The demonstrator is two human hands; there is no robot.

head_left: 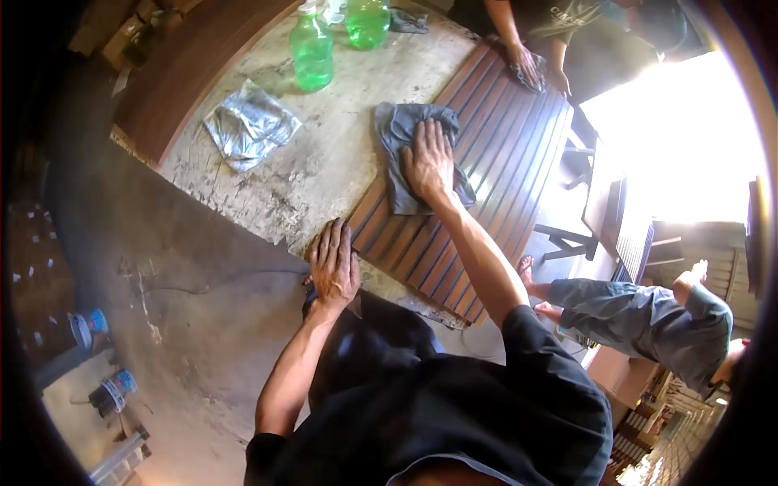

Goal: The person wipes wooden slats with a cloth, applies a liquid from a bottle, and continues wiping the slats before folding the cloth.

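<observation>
A dark brown slatted wooden panel lies slantwise on a worn, pale-topped table. My right hand rests flat on a grey cloth, pressing it onto the panel's left part; the cloth's left edge spreads over the tabletop. Fingers stretched out, my left hand lies at the table's near edge by the panel's near left corner, with nothing held. At the panel's far end, a co-worker's hand presses a dark rag onto the slats.
Two clear bottles of green liquid, one nearer, stand at the table's far side. A crumpled silvery sheet lies left of them. Another person in grey-blue clothes is at the right, near a dark trestle. Paint tins sit lower left.
</observation>
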